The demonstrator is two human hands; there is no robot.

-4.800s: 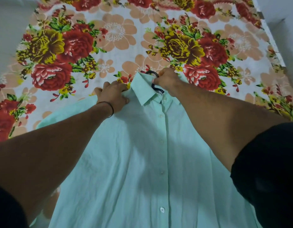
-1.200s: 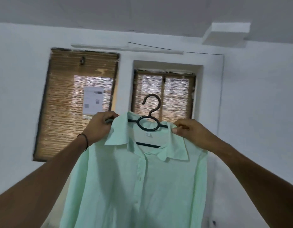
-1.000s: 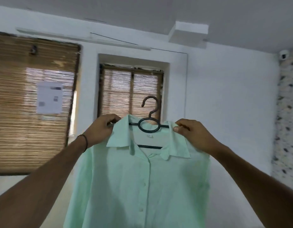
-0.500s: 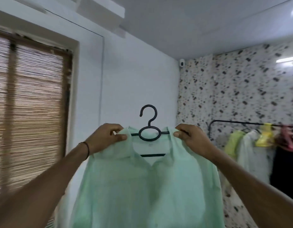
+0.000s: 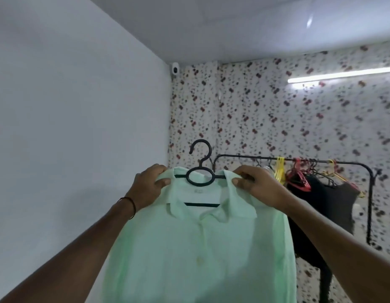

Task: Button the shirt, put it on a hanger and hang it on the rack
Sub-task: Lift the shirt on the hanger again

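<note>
Mint shirt (image 5: 202,248) buttoned, draped on black hanger (image 5: 200,171), held up in mid-air before white wall; left hand (image 5: 149,189) grips left shoulder, right hand (image 5: 258,186) pinches right shoulder; black rack (image 5: 362,166) behind at right, carrying dark garment (image 5: 329,206), coloured hangers (image 5: 297,176)

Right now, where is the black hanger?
In the head view, the black hanger is mid-frame inside the mint green shirt, held up between the left hand and right hand, just left of the black clothes rack.
</note>
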